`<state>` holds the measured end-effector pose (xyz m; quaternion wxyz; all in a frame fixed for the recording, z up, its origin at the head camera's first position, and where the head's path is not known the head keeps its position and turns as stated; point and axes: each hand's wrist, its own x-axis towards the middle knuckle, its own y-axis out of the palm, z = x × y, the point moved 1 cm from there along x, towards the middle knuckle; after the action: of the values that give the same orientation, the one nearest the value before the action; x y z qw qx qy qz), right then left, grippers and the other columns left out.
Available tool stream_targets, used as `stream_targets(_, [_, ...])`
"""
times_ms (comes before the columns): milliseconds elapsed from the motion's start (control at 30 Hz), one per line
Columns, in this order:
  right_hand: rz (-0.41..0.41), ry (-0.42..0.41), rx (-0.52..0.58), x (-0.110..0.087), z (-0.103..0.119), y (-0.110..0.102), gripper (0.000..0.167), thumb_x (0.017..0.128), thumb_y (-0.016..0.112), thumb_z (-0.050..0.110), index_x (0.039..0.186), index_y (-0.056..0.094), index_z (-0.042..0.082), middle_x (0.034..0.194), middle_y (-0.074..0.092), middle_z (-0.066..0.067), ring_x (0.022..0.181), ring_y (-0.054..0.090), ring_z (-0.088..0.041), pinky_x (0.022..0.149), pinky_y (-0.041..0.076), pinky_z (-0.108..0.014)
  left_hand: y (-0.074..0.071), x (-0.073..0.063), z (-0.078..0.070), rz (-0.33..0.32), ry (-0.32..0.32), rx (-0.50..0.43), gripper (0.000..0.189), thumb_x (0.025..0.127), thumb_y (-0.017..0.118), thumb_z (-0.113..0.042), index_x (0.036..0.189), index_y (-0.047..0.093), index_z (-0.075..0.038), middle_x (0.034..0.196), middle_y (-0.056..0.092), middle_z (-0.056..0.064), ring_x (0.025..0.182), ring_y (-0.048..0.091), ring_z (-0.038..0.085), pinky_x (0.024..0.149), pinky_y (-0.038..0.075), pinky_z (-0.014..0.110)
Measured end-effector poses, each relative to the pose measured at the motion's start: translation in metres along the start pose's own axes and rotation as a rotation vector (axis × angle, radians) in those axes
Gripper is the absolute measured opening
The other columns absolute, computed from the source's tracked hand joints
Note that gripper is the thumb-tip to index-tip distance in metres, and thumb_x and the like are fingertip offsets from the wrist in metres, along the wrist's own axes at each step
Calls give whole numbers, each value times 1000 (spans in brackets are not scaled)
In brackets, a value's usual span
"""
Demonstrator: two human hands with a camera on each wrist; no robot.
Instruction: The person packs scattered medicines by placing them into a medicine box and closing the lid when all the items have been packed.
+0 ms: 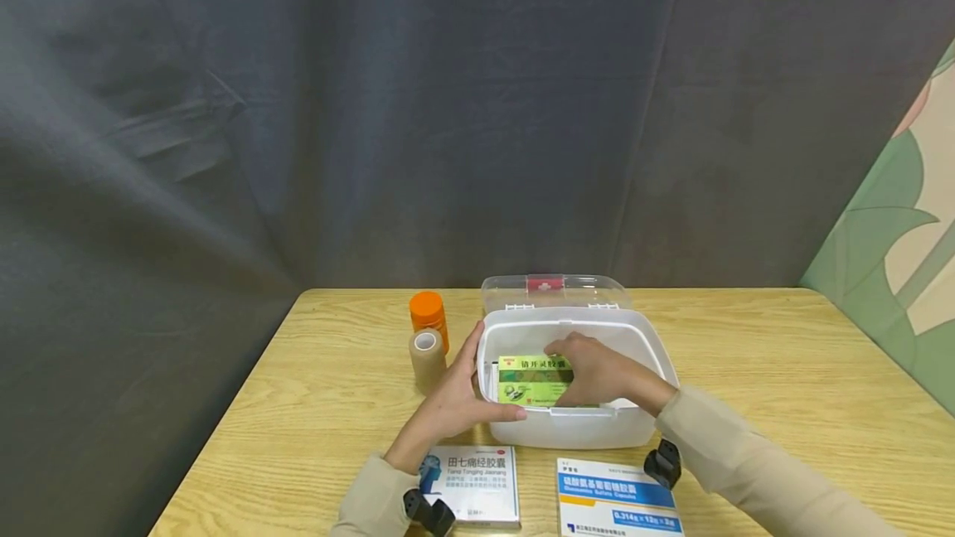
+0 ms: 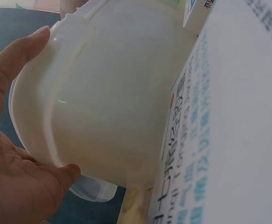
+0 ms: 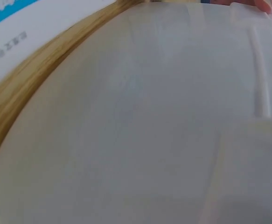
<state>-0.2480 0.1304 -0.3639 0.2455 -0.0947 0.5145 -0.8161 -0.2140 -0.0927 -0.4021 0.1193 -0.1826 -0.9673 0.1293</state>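
A translucent white first-aid box (image 1: 574,431) stands on the table, its clear lid (image 1: 507,294) folded back behind it. My left hand (image 1: 450,401) holds the box's left front corner, thumb (image 2: 31,45) along the front rim and fingers against the side. Inside the box, my right hand (image 1: 600,371) grips a green medicine box (image 1: 522,384), thumb toward the front and fingers toward the back. Part of the green box is hidden under that hand. The right wrist view shows mostly the front wall (image 3: 140,107) of the first-aid box; the right hand is not seen there.
Left of the first-aid box stand a tan bandage roll (image 1: 429,367) and an orange-capped bottle (image 1: 427,309). In front lie a white medicine box (image 1: 477,487) and a blue-and-white medicine box (image 1: 615,497). A dark curtain (image 1: 477,123) hangs behind the table.
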Motion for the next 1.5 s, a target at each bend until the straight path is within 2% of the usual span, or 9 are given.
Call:
stream_targets(167, [37,10,-20,3,5,4,71,65,91,24,124,61,-1,100,55,-3,88,50,-18,85,48,-41,0,-2,-1,6,-9,-12,122,70,89,-25,157,4,-15,150,34,11,125,45,28,110,30,45])
stream_targets(433, [46,-19,-51,7,9,8,68,66,89,19,124,61,-2,102,55,-6,89,50,-19,87,47,-42,0,-3,-1,16,14,-34,121,71,88,-19,157,3,-15,149,34,14,124,46,33,108,33,46])
stream_targets(833, [48,-39,-66,9,14,13,63,67,87,11,124,61,0,100,55,-5,88,49,-19,85,48,-41,1,-5,-2,11,-12,-32,120,72,88,-21,157,3,-16,151,32,12,125,44,32,107,35,43])
stream_targets(1100, [47,-3,-61,10,13,16,68,68,88,14,129,59,3,104,55,-5,93,51,-20,91,47,-45,1,-5,-2,9,-11,-37,120,72,88,-20,157,3,-17,150,33,12,125,45,31,107,35,44])
stream_targets(1267, [57,-15,-66,7,12,12,71,69,87,14,132,57,5,110,57,-8,98,53,-23,94,46,-49,2,-5,-1,12,-3,-25,119,72,88,-20,157,4,-18,151,33,11,125,46,29,108,34,43])
stream_targets(1500, [-15,-48,-33,3,12,4,72,67,89,19,130,58,5,117,62,-9,106,56,-27,94,46,-48,1,-6,-2,3,-22,-24,120,72,88,-21,157,4,-18,151,33,10,125,46,29,108,33,43])
